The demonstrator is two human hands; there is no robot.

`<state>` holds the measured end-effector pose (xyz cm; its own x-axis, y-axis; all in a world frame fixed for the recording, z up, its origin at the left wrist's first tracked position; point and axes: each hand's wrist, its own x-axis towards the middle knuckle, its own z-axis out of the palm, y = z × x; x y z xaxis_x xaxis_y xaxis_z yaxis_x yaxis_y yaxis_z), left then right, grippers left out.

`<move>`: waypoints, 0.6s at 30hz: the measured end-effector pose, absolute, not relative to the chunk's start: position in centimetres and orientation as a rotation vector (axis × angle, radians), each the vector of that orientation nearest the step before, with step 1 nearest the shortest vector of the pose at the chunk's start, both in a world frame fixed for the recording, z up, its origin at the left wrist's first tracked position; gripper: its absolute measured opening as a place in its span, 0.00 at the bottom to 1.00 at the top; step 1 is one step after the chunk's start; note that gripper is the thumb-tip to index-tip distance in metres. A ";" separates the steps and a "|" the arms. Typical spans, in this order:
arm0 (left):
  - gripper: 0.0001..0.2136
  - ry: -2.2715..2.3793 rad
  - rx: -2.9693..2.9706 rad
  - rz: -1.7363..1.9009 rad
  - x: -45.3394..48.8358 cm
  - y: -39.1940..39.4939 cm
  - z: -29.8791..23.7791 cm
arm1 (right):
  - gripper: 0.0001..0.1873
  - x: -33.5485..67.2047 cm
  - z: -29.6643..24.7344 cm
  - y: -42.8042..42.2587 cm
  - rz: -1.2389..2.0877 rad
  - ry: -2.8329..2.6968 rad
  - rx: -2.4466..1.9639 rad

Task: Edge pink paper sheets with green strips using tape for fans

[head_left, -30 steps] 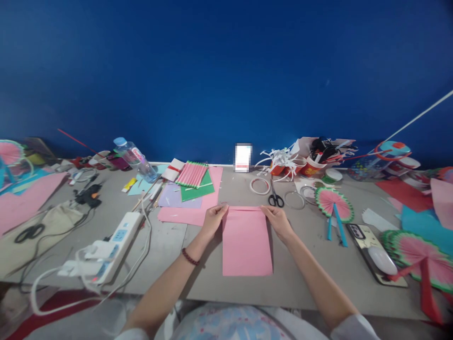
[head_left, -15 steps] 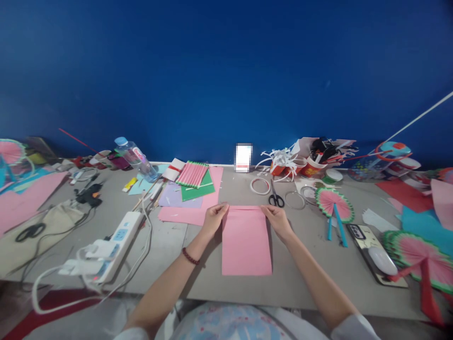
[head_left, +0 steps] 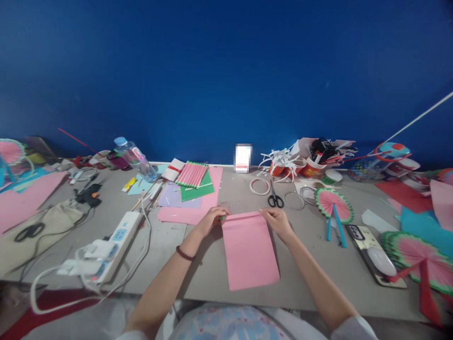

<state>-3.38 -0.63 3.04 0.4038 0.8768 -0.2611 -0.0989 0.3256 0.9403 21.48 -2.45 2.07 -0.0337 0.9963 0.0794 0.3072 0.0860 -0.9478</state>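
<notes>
A pink sheet of paper lies in front of me, slightly tilted, with a narrow folded strip along its far edge. My left hand pinches the far left corner of that strip, and a bit of green shows by the fingertips. At the far right corner, my right hand grips the same folded edge between thumb and fingers. Black-handled scissors and a roll of tape lie just beyond the sheet.
Left of my hands are a power strip with cables, a plastic bottle and pleated pink paper on a green sheet. On the right are a paper fan, a phone, a white mouse and cups of paper strips.
The pink sheet has turned a little and its near edge has come closer to me. My left hand has shifted slightly at the corner, while the right still holds its corner.
</notes>
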 end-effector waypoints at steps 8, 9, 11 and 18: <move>0.23 0.965 1.692 0.335 -1.7 -0.2 6.7 | 0.18 19.7 3.1 -3.4 1.190 -1.703 -1.275; 0.23 0.970 1.730 0.330 -1.1 -0.2 6.8 | 0.18 19.7 3.2 -3.4 1.183 -1.701 -1.284; 0.22 0.999 1.753 0.351 -0.2 -0.1 6.8 | 0.19 19.7 3.5 -3.2 1.177 -1.658 -1.308; 0.23 0.936 1.708 0.469 1.1 1.8 7.6 | 0.19 21.1 5.8 -1.1 1.330 -1.500 -1.242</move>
